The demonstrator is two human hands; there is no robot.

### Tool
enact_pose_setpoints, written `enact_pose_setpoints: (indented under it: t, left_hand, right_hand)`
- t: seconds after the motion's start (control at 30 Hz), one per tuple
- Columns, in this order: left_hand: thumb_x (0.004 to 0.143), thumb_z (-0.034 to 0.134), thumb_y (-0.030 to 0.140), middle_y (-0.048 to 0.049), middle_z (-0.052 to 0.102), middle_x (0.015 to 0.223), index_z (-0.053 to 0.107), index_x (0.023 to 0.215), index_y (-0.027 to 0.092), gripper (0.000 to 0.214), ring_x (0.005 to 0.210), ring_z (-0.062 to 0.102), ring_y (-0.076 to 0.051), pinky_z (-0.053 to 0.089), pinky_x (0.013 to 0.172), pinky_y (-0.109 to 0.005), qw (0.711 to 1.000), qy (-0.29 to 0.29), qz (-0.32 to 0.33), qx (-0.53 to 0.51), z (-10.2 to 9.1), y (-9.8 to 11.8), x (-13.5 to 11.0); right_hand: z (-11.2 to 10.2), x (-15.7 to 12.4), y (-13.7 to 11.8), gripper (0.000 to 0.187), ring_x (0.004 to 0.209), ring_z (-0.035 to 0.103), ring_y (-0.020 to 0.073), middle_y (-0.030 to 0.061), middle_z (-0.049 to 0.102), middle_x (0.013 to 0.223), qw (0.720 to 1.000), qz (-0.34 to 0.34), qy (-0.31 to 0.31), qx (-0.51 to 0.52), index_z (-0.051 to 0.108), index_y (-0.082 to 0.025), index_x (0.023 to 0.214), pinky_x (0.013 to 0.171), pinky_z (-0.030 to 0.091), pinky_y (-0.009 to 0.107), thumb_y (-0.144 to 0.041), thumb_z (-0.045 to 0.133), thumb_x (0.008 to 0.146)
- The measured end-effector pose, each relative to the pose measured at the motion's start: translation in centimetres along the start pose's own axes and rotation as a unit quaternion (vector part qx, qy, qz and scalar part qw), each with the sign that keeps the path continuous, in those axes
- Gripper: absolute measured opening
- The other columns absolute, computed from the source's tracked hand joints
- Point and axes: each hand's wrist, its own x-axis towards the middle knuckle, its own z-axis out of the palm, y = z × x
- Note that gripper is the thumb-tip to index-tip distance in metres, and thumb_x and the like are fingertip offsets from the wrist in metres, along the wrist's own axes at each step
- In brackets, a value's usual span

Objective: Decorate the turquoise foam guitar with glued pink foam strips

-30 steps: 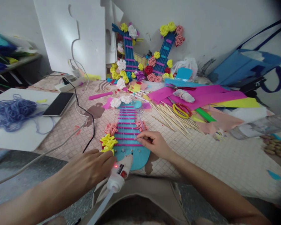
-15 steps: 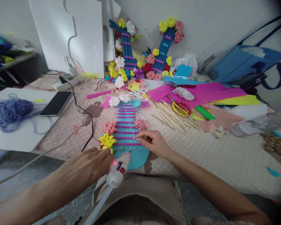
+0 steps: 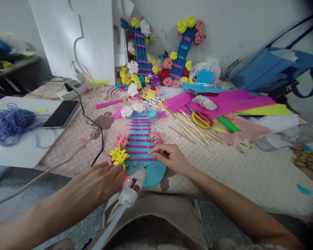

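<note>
A blue foam guitar shape (image 3: 149,175) with pink cross strips and thin strings lies flat in front of me, with paper flowers along its sides. My left hand (image 3: 99,184) is wrapped round a white glue gun (image 3: 132,187) whose red light is on; its nozzle sits at the guitar's lower edge. My right hand (image 3: 169,158) pinches a thin string over the pink strips, fingers pressed together. A yellow paper flower (image 3: 118,155) lies just above my left hand.
Wooden skewers (image 3: 193,128), scissors with yellow handles (image 3: 200,121) and pink foam sheets (image 3: 224,102) lie to the right. Two finished flower guitars (image 3: 159,55) lean on the wall. A phone (image 3: 61,113), blue yarn (image 3: 9,121) and a black cable (image 3: 97,135) are left.
Both hands stay in place; the view has shifted slightly, and the glue gun nozzle has edged a little closer to the guitar's lower edge.
</note>
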Motion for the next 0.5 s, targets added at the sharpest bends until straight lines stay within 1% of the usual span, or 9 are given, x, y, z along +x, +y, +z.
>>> enact_pose_setpoints:
  t: [0.13,0.3,0.4,0.5]
  left_hand:
    - [0.087,0.047,0.006,-0.0045,0.066,0.097,0.060,0.105,0.024,0.029,0.086,0.062,-0.017,0.050,0.082,-0.030,1.000,0.009,0.010,-0.002,0.19,-0.07,-0.11]
    - [0.088,0.045,0.005,-0.0043,0.066,0.095,0.060,0.103,0.022,0.027,0.085,0.062,-0.016,0.049,0.082,-0.029,0.999,0.033,0.018,-0.004,0.02,0.02,-0.04]
    - [0.088,0.044,0.004,-0.0043,0.066,0.092,0.060,0.101,0.021,0.026,0.082,0.062,-0.016,0.050,0.079,-0.028,0.999,0.031,0.020,-0.004,-0.08,0.07,0.05]
    - [0.088,0.044,0.004,-0.0051,0.067,0.095,0.059,0.104,0.020,0.027,0.084,0.062,-0.016,0.049,0.080,-0.028,0.999,0.037,0.023,-0.007,-0.17,0.11,0.11]
  right_hand:
    - [0.05,0.01,0.01,0.018,0.061,0.054,0.0102,0.0007,0.069,0.076,1.000,-0.008,0.004,0.006,0.070,-0.018,0.086,0.058,0.041,0.022,-0.032,0.059,0.086]
    - [0.15,0.00,0.07,0.018,0.058,0.052,0.0091,0.0003,0.069,0.074,1.000,-0.017,0.007,0.006,0.070,-0.017,0.086,0.055,0.040,0.021,-0.031,0.060,0.085]
    - [0.16,0.01,0.11,0.017,0.058,0.052,0.0089,0.0003,0.069,0.074,1.000,-0.016,0.005,0.002,0.070,-0.017,0.086,0.055,0.040,0.021,-0.030,0.060,0.085]
    - [0.17,0.03,0.08,0.016,0.057,0.053,0.0086,0.0001,0.069,0.074,1.000,-0.022,0.007,-0.007,0.070,-0.017,0.086,0.054,0.040,0.020,-0.029,0.060,0.085]
